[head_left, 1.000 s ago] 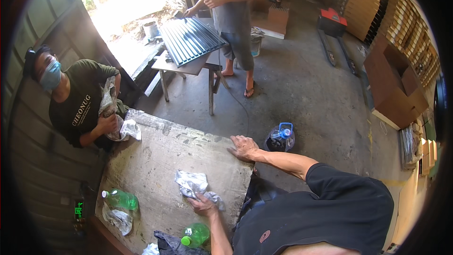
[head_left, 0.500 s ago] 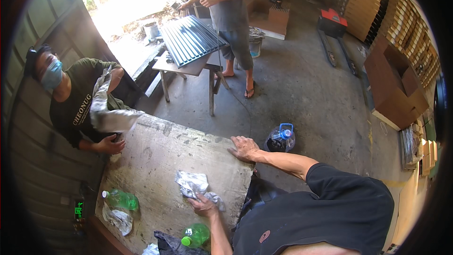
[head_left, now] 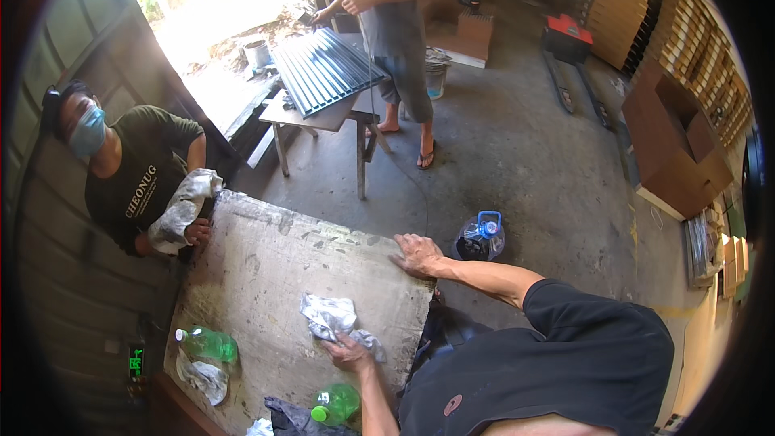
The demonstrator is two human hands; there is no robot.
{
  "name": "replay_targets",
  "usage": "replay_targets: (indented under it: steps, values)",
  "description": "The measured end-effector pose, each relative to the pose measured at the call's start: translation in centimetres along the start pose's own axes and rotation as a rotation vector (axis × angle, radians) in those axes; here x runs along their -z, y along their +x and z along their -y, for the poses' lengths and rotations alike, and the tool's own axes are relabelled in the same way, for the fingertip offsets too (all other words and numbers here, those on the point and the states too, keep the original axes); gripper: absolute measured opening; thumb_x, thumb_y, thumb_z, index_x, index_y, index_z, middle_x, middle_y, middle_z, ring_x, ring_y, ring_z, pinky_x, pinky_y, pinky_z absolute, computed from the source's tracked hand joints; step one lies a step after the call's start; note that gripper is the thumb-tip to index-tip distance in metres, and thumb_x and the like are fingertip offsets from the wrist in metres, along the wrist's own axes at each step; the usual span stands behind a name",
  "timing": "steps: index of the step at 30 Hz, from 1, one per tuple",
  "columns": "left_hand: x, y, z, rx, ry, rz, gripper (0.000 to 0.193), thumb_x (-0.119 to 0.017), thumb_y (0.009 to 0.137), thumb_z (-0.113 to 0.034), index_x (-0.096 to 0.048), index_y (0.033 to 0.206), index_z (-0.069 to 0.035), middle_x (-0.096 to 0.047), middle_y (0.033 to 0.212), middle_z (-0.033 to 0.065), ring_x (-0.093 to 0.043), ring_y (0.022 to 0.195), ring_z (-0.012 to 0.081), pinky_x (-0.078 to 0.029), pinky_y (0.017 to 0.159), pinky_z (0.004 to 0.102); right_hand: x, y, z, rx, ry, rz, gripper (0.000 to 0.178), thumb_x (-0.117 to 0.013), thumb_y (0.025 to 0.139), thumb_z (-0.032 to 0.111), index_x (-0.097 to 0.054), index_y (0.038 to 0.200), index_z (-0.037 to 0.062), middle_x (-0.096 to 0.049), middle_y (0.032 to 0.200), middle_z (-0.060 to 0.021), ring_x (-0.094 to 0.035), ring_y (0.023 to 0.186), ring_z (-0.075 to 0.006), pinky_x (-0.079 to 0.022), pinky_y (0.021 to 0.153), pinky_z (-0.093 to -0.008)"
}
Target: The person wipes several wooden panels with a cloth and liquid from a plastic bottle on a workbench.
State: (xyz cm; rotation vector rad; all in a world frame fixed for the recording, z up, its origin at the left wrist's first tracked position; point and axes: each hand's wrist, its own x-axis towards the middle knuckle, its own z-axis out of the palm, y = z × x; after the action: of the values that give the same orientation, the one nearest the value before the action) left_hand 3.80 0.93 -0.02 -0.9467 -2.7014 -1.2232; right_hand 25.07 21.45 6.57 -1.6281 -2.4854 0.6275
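the stained tabletop (head_left: 258, 274) seemingly propped both hands: left hand (head_left: 349, 353), half curled, lightly holding a pale rag (head_left: 329, 315); right hand (head_left: 417, 255) beyond it, loosely spread, empty.

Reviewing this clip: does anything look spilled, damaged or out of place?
One thing: dark blotches near the far edge of the table, standing out against its paler top; whether dirt or damage, I cannot tell. No clear spill shows by the rag at the left hand or by the green bottles.
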Motion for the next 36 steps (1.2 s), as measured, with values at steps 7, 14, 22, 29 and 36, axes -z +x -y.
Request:
replay_targets:
  steps: [7,14,22,29,36]
  values:
    - [-0.8,-0.2,1.8,-0.001,-0.009,-0.031,0.061,-0.054,0.099,-0.041,-0.053,0.132,0.009,-0.066,0.111,0.0326,-0.066,0.093,0.0479,-0.051,0.079,0.0515,-0.1,0.1,0.4,0.016,0.023,-0.010,0.060,-0.049,0.097,0.050,-0.051,0.129,-0.0005,-0.061,0.124,-0.0227,-0.057,0.120,-0.0369,-0.046,0.102,-0.0453]
    - [0.6,0.0,-1.8,0.155,-0.030,0.112,0.059,-0.055,0.099,-0.039,-0.051,0.134,0.009,-0.066,0.109,0.0332,-0.065,0.092,0.0485,-0.052,0.076,0.0496,-1.0,0.2,-1.1,-0.018,-0.026,-0.074,0.062,-0.048,0.098,0.053,-0.052,0.133,0.0014,-0.061,0.126,-0.0200,-0.058,0.119,-0.0356,-0.047,0.102,-0.0433]
    - [-1.2,-0.4,5.9,-0.357,0.317,0.225,0.056,-0.056,0.095,-0.045,-0.047,0.149,-0.034,-0.049,0.144,0.0238,-0.071,0.088,0.0368,-0.060,0.065,0.0410,0.3,-0.3,-0.3,-0.019,-0.001,-0.002,0.060,-0.048,0.099,0.051,-0.050,0.133,0.0013,-0.062,0.122,-0.0202,-0.059,0.117,-0.0360,-0.049,0.098,-0.0455]
    - [-5.6,-0.2,13.3,-0.330,0.617,0.209,0.050,-0.052,0.098,-0.039,-0.047,0.148,-0.036,-0.048,0.144,0.0259,-0.068,0.095,0.0387,-0.058,0.067,0.0441,0.0,-0.2,-0.2,-0.006,-0.001,-0.003,0.060,-0.048,0.099,0.051,-0.051,0.133,0.0022,-0.062,0.121,-0.0199,-0.059,0.116,-0.0360,-0.050,0.097,-0.0460]
    - [-5.1,-1.0,8.5,-0.020,0.094,-0.023,0.061,-0.054,0.101,-0.038,-0.049,0.137,0.010,-0.066,0.114,0.0327,-0.068,0.096,0.0447,-0.055,0.079,0.0477,-0.1,-0.3,0.0,-0.003,0.006,-0.030,0.056,-0.051,0.098,0.050,-0.052,0.131,0.0041,-0.062,0.123,-0.0197,-0.058,0.118,-0.0362,-0.048,0.099,-0.0460]
